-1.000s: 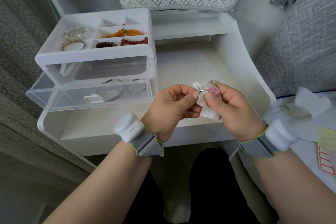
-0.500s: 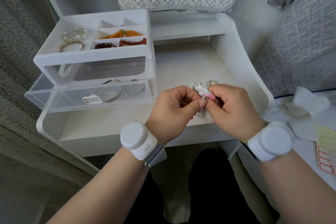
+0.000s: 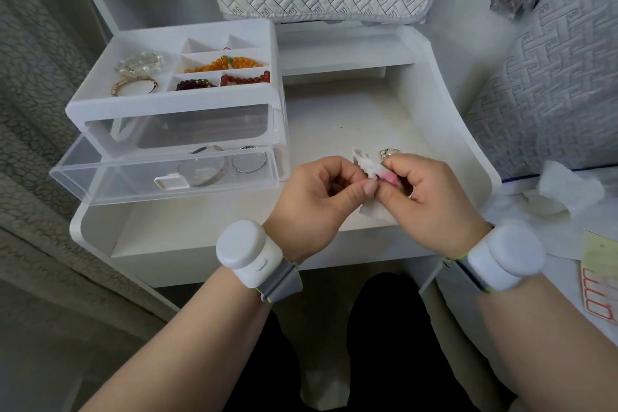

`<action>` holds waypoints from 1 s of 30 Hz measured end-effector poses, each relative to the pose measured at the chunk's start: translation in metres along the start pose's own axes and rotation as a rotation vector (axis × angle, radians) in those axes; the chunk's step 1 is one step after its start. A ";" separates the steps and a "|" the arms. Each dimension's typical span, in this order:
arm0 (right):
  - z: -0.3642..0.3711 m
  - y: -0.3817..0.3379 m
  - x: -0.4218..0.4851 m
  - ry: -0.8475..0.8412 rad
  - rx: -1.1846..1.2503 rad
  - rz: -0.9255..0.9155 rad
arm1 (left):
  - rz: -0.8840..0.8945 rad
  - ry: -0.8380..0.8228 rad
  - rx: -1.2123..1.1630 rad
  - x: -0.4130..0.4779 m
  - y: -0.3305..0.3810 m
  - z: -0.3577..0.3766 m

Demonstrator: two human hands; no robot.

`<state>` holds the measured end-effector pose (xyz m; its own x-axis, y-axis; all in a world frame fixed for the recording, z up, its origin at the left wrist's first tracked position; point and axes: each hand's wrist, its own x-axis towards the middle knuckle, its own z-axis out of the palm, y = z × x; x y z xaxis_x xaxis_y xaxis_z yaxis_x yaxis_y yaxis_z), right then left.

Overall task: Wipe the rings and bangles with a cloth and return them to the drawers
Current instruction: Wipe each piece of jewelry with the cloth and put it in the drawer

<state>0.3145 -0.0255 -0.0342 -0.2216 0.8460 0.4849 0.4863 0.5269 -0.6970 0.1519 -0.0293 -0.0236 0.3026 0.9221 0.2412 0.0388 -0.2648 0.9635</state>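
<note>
One cloth [image 3: 368, 165], two bangles [image 3: 200, 170] in the open drawer [image 3: 100, 184], one gold bangle [image 3: 133, 85] and four bead bracelets [image 3: 227, 64] on top.

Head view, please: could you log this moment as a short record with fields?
Left hand: pinches the cloth
Right hand: pinches the cloth around a small pink piece
Lower drawer: pulled open, holding a bangle and a ring
Top tray: bead bracelets in compartments
Desk: a small metal piece lies just behind the right hand
</note>
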 end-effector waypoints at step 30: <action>0.014 -0.041 0.025 0.207 0.217 -0.002 | 0.020 0.304 0.433 -0.003 0.060 -0.042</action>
<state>0.2772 -0.0247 -0.0006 -0.0349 0.8222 0.5682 0.2892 0.5525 -0.7817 0.1132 -0.0365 0.0386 0.0196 0.9390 0.3434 0.4452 -0.3157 0.8379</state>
